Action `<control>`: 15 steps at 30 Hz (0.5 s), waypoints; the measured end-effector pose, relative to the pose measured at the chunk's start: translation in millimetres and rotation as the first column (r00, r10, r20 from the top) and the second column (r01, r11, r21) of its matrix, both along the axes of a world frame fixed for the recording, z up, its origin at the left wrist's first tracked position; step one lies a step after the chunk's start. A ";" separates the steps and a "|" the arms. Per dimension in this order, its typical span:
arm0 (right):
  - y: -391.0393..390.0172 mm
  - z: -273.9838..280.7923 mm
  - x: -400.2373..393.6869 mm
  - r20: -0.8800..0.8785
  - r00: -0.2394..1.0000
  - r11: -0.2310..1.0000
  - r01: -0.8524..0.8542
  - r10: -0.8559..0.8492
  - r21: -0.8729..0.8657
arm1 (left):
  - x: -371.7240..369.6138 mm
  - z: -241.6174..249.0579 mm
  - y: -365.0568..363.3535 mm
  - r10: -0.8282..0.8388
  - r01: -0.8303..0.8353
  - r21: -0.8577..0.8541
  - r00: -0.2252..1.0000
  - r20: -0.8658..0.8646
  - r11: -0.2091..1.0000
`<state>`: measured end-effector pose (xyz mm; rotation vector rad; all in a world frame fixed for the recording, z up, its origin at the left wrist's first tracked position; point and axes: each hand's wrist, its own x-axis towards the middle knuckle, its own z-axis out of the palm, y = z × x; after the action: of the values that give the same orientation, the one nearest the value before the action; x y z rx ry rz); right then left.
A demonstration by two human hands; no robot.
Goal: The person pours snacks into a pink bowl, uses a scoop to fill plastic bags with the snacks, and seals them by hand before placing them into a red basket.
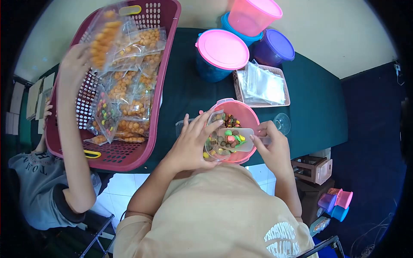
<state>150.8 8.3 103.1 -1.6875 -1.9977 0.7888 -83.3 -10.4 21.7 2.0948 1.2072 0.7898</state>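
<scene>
My left hand (189, 144) is wrapped round a clear plastic cup (214, 151), tilted over a pink tub (248, 112). In my right hand (275, 146) is the handle of a translucent scoop (246, 145). The scoop carries green, pink, yellow and brown candies (230, 138), and its front end meets the mouth of the cup. More coloured candies (232, 121) lie in the tub below both hands. A small clear glass (282, 123) stands just right of the tub.
A maroon basket (150, 148) of filled snack bags (133, 107) stands on the left; a co-worker's hand (74, 64) holds a blurred bag above it. Lidded buckets (222, 49) stand at the back. Clear plastic bags (264, 86) lie in a tray (282, 103) on the green table (318, 107).
</scene>
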 end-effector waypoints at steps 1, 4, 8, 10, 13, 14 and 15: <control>0.5 1.2 -0.5 0.020 1.000 1.000 -0.002 0.002 0.010 | 0.1 0.2 -0.3 0.001 -0.001 0.000 1.000 0.000 1.000; 2.6 0.7 0.5 0.057 0.998 0.999 -0.041 0.040 0.013 | -0.2 1.8 -0.5 0.004 -0.004 0.008 1.000 0.008 1.000; 3.6 5.3 -1.0 0.058 0.997 0.999 -0.044 0.043 0.014 | -1.0 1.7 0.1 0.024 -0.022 0.060 0.999 -0.044 0.998; 5.8 6.6 -1.1 0.012 0.998 0.997 -0.068 0.067 0.030 | -0.7 -0.1 1.3 0.032 -0.026 0.088 0.997 -0.065 0.996; 11.2 15.8 -3.3 0.084 0.988 0.990 -0.132 0.127 0.050 | 0.4 -2.3 4.3 0.036 -0.038 0.088 0.999 0.024 0.995; 13.3 19.4 -4.9 0.084 0.988 0.990 -0.133 0.129 0.050 | 1.6 -2.6 5.8 0.046 -0.049 0.088 0.998 0.036 0.995; 15.5 23.1 -6.9 0.185 0.969 0.973 -0.189 0.163 0.136 | 2.7 -2.8 7.2 0.057 -0.061 0.089 0.997 0.048 0.994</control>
<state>143.9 23.8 126.2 -1.5526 -2.2888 0.5449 -80.6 -3.3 18.9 2.1095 1.2357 0.9293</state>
